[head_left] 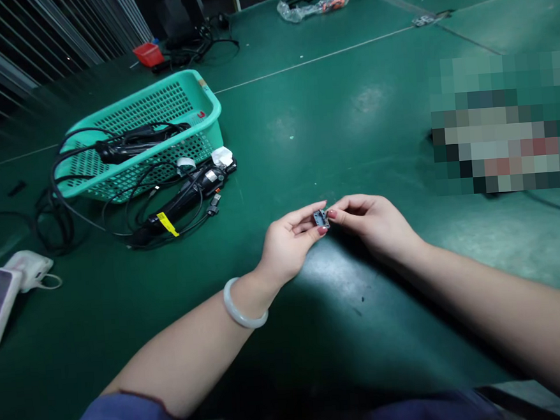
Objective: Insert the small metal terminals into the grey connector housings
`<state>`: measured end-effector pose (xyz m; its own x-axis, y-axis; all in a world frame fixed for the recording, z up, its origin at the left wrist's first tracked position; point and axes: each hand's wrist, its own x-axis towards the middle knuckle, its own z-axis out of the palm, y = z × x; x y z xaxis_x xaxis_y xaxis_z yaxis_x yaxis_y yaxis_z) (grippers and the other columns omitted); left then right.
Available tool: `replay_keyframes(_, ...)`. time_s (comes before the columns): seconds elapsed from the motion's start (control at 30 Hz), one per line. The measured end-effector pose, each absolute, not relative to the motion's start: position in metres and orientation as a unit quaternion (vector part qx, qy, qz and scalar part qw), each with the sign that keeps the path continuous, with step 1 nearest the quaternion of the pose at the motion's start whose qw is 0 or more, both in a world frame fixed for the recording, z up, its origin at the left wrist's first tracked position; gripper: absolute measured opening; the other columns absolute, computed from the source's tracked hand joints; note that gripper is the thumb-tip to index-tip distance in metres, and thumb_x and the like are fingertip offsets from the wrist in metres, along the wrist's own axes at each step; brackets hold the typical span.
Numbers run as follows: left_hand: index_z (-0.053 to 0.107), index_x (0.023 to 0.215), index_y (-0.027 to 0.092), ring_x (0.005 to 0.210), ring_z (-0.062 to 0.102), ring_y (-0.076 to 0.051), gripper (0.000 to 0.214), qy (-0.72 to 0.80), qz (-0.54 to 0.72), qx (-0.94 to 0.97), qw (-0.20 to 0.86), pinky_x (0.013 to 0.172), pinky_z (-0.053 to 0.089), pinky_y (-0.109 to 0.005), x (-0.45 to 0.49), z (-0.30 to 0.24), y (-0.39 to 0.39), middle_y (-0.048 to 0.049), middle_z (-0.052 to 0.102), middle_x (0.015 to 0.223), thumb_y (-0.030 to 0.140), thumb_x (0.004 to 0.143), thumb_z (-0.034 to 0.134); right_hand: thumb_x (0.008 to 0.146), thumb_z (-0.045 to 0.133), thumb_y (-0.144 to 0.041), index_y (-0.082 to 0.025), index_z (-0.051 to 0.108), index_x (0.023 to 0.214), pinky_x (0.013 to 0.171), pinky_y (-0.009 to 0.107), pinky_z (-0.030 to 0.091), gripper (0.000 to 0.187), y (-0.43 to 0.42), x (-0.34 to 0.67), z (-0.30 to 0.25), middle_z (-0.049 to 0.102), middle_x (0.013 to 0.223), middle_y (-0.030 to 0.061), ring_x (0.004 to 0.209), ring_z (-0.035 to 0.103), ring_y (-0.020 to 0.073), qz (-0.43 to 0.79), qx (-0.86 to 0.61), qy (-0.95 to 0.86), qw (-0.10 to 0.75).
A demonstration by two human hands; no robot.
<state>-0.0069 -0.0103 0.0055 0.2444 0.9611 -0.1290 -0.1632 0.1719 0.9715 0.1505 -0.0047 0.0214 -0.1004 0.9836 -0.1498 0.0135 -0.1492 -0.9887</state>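
Observation:
A small dark rectangular part (321, 218) with pale contacts is pinched between both hands just above the green table (331, 123). My left hand (289, 241), with a pale bangle on its wrist, grips the part's left side with thumb and fingertips. From the right, my right hand (374, 219) holds the other side with closed fingers. What kind of component the part is cannot be made out.
A teal plastic basket (159, 125) with black cables stands at the left. A black corded tool (183, 194) with a yellow tag lies beside it. A white handheld device (8, 293) rests at the far left edge. A red tray (148, 53) and a plastic bag (311, 6) sit far back.

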Motion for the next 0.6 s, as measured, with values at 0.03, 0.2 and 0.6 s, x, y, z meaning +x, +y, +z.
replay_keyframes(0.03,0.067,0.11,0.017,0.097,0.068,-0.02,0.043,0.426,0.445,0.47,0.632,0.096,0.05,-0.038,-0.007,0.006,-0.01,-0.0084,0.073,0.103,0.017,0.067,0.073,0.059,0.08,-0.042,-0.019,0.066,0.061,0.059,0.024,0.041,0.026,-0.006,0.15,0.021,0.062,0.06,-0.0029,0.055,0.049,0.0087,0.569,-0.508,-0.478,0.436)
replay_keyframes(0.2,0.067,0.111,0.017,0.089,0.069,-0.018,0.044,0.427,0.451,0.481,0.618,0.091,0.053,-0.035,-0.006,0.006,-0.014,-0.007,0.075,0.096,0.016,0.067,0.073,0.06,0.079,-0.042,-0.018,0.064,0.06,0.056,0.023,0.04,0.028,-0.011,0.145,0.022,0.059,0.057,-0.0038,0.053,0.047,0.0077,0.583,-0.498,-0.453,0.454)
replay_keyframes(0.6,0.068,0.104,0.016,0.078,0.071,-0.014,0.036,0.441,0.473,0.515,0.563,0.083,0.057,-0.028,-0.006,0.011,-0.022,-0.0039,0.075,0.086,0.017,0.068,0.073,0.062,0.077,-0.044,-0.018,0.063,0.066,0.059,0.026,0.042,0.03,-0.02,0.138,0.022,0.064,0.063,0.0001,0.06,0.054,0.0112,0.556,-0.507,-0.455,0.476)
